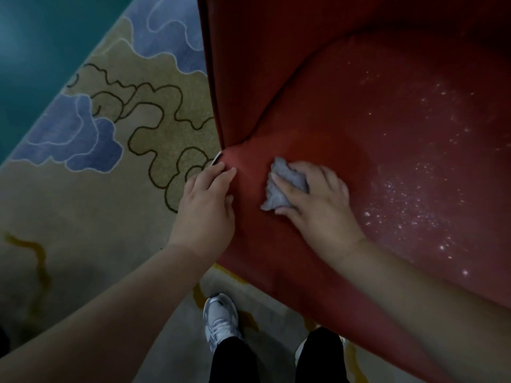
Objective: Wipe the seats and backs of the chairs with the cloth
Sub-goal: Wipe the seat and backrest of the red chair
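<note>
Cloth: bunched grey cloth (284,186) lies on the red seat (318,128) near its front-left corner, under my right hand (318,200).
Right fingers: curled over the cloth and pinching it against the cushion, thumb (287,210) along its near edge; most of the wad pokes out toward 10 o'clock from my knuckles.
Left hand: my left hand (207,200) rests on the seat's left edge, fingers fairly straight and close together, tips pointing to 1 o'clock (bracing the chair, I judge, not wiping).
Nearer hand: the right already has the cloth; the left lies at 9 o'clock from it, close but apart.
What matters next: the pale specks (414,189) sit at 3 o'clock from the cloth and run up toward 1 o'clock, so I judge the stroke should sweep right across the seat.
Chair back: the backrest (262,64) rises at 12 o'clock, dark in shadow; whether it needs wiping I cannot tell.
Floor: patterned carpet (110,134) at 9 o'clock.
</note>
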A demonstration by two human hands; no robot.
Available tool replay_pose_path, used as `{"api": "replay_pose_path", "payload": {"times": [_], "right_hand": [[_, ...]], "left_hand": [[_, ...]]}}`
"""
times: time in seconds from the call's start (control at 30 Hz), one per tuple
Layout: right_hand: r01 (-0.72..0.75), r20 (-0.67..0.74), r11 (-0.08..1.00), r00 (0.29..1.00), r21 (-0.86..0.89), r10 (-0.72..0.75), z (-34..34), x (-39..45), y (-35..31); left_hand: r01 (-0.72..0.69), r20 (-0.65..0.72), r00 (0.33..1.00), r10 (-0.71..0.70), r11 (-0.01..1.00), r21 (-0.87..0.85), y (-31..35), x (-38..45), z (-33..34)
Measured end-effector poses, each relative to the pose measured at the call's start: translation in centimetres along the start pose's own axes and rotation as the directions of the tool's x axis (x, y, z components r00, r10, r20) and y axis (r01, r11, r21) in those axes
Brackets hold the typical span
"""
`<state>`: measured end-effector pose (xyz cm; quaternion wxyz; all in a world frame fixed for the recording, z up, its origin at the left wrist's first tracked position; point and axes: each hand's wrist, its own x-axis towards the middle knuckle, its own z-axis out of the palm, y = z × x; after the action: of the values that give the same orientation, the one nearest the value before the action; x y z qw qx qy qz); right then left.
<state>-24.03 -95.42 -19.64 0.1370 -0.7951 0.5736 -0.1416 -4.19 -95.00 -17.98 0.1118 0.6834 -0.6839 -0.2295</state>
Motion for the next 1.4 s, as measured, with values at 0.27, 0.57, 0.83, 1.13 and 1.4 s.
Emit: {"api": "replay_pose_path", "payload": {"times": [0.27,0.57,0.83,1.13,1.4], "right_hand": [[-0.283,-0.067,0.957,0.958,-0.056,0.279,1.9,6.7,-2.4],[0.097,0.038,0.992,0.995,-0.085,-0.094,0.3,3.0,0.5],[0.063,-0.021,0.998,0.998,0.008,-0.063,0.5,2.1,0.2],[-0.232,-0.114,0.97,0.968,-0.067,0.223,0.0,11.2,3.8],[-0.165,0.006,0.972,0.986,-0.166,0.169,-1.8,15.7,7.3]], "left_hand": [[0.077,-0.091,0.992,-0.086,0.993,-0.094,-1.0,-0.2,-1.0],[0.121,-0.118,0.984,-0.136,0.984,-0.13,-0.7,0.5,-1.7],[-0.057,-0.06,0.997,0.056,0.998,-0.011,1.6,1.4,-0.5],[-0.068,0.004,0.998,0.068,0.994,0.088,2.6,2.8,0.7],[-0.001,-0.028,1.0,0.004,0.993,0.119,4.2,3.0,1.6]]}}
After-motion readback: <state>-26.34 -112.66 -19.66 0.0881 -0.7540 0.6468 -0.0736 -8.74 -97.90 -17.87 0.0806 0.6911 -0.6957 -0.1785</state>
